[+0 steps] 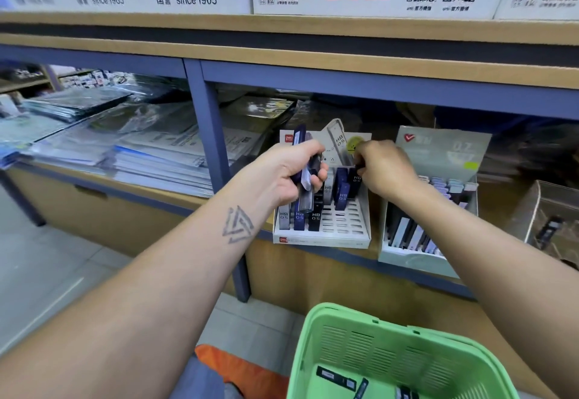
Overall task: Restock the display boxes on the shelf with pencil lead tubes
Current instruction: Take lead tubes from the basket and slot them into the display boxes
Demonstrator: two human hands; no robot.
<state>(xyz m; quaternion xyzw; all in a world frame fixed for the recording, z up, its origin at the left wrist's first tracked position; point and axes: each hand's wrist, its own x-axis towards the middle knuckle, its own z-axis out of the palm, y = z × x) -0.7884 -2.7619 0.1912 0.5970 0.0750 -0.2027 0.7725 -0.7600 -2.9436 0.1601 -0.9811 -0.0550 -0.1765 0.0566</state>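
A white display box [351, 235] with a slotted tray stands on the shelf edge, holding several HB 0.5 lead tubes in dark blue, black and grey. My left hand [291, 173] grips a bundle of lead tubes [308, 185] above the box's left side. My right hand [382, 170] pinches one dark tube [355, 181] at the box's back right row. A second, pale green display box [416, 260] with flat lead tubes stands to the right.
A green plastic basket [313, 351] sits low in front of me with a few lead tubes [336, 378] inside. Stacks of plastic-wrapped stationery [141, 148] fill the left shelf bay behind a blue upright [210, 129]. A clear acrylic bin [551, 223] stands far right.
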